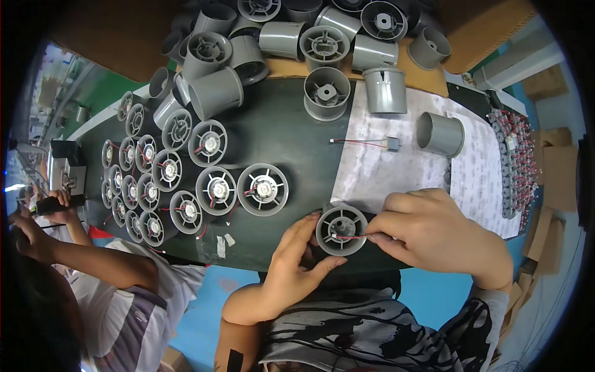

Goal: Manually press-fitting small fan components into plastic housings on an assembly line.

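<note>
In front of me a grey round fan housing (341, 248) stands on the dark table, its spoked opening facing up. My left hand (286, 257) is curled around its left side, thumb at the near edge. My right hand (427, 229) pinches the end of a thin red-and-black wire (351, 236) at the housing's right rim. The wire lies across the opening, with a small white plug on its other end. Whatever else the right fingertips hold is hidden. Beyond, a small grey motor (392, 144) with its wires and plug lies on white paper (365, 173).
Several housings with white centres and red wires (263, 190) stand at left. A heap of plain grey housings (282, 38) fills the back. Rows of small motors (513, 164) stand at right. A person (124, 279) works at left, holding a dark tool (49, 204).
</note>
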Available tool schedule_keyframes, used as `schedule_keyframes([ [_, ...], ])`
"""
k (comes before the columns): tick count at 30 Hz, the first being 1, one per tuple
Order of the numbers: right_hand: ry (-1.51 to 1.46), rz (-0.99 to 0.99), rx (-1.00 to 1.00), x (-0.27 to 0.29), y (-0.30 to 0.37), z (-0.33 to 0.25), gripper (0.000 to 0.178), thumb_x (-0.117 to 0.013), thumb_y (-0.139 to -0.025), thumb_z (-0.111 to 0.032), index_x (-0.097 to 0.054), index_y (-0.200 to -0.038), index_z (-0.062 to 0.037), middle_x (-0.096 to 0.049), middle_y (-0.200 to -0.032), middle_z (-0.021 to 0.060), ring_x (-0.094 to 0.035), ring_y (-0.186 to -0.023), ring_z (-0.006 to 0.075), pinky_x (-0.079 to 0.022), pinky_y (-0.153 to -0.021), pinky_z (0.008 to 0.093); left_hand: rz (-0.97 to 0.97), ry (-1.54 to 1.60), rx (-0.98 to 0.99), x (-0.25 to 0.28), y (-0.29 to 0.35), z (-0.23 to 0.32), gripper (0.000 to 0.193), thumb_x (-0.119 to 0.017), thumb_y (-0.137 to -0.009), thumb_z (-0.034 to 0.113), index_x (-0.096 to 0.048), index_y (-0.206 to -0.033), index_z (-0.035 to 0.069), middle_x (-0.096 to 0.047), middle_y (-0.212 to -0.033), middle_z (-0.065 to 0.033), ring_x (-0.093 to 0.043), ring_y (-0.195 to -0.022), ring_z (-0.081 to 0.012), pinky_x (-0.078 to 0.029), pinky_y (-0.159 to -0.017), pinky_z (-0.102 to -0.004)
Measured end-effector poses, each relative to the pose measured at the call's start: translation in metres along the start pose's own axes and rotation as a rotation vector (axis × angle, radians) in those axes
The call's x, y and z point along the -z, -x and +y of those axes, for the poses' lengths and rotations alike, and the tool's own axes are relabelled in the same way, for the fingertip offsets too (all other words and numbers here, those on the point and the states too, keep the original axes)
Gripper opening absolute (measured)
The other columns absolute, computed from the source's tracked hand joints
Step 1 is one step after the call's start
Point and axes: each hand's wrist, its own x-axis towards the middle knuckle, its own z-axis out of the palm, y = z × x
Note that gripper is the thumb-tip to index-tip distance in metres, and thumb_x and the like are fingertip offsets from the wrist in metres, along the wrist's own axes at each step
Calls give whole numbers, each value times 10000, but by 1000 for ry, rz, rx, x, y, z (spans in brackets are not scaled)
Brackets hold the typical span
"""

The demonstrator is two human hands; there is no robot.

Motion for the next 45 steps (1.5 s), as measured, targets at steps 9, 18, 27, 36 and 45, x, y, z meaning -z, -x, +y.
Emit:
schedule_keyframes([
  [9, 10, 136, 59, -22, -13, 4, 82, -620, -661, -146, -586, -732, -122, -474, -625, 12, -501, -523, 177, -370, -451, 283, -41, 65, -77, 4, -4, 2, 559, -668, -627, -29, -432, -1133, -39, -448, -1120, -176, -530, -882, -177, -468, -658, -242],
  [18, -104, 158, 22, -43, -9, 3, 111, -630, -631, -164, -562, -687, -96, -490, -643, 11, -507, -503, 181, -379, -449, 282, 61, -219, -243, 9, -4, 9, 191, -610, -675, -26, -564, -859, -43, -536, -940, -161, -566, -753, -266, -461, -648, -310],
  [27, 706, 75, 225, -24, -9, -25, 233, -533, -613, -144, -549, -821, -40, -487, -708, 46, -457, -512, 130, -342, -450, 258, -46, -152, -243, 14, -5, 4, 97, -611, -643, -33, -541, -705, -11, -543, -830, -127, -539, -734, -289, -441, -612, -324],
  [36, 229, 195, 311, -35, -12, 0, 250, -535, -641, -130, -564, -855, -2, -511, -688, 50, -442, -468, 119, -348, -436, 216, -25, -158, -228, 23, -10, -5, 78, -584, -641, -48, -531, -698, -35, -517, -975, -187, -524, -870, -326, -442, -686, -351],
  [45, 461, 238, 375, -53, -20, -15, 247, -541, -639, -149, -578, -826, 8, -496, -639, 37, -429, -466, 99, -305, -403, 199, 370, -515, -422, 6, 16, 4, 504, -703, -561, 317, -542, -975, 79, -371, -1112, -188, -271, -1037, -346, -232, -868, -432],
])
